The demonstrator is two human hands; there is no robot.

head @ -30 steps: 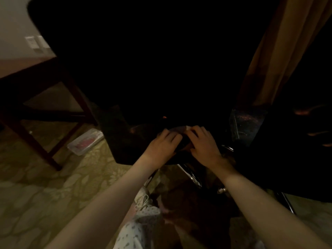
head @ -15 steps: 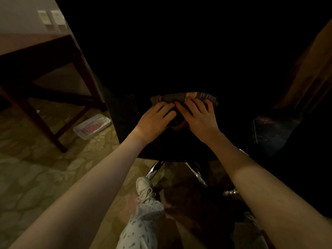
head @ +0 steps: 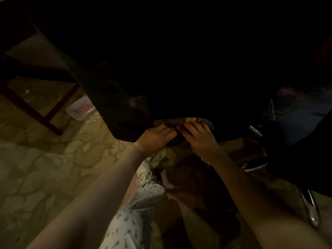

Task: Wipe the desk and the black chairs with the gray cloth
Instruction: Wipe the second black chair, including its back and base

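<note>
A black chair point(head: 179, 72) fills the dark upper middle of the view, its seat edge just in front of me. The gray cloth point(head: 172, 122) lies bunched on the seat's front edge. My left hand point(head: 154, 136) and my right hand point(head: 199, 136) rest side by side on the cloth, fingers laid over it and pressing it onto the seat. Most of the cloth is hidden under the hands. The dark wooden desk point(head: 30, 108) shows only as legs and rails at the left.
A clear plastic box point(head: 80, 109) lies on the patterned carpet point(head: 36, 168) by the desk leg. A second black chair point(head: 305, 150) with chrome legs stands at the right. My patterned trouser leg and white shoe point(head: 145, 173) are below the hands.
Both hands drew the cloth back toward the seat's front edge, after pushing it deeper onto the seat. The view tilted lower, so the desk top and wall left the frame.
</note>
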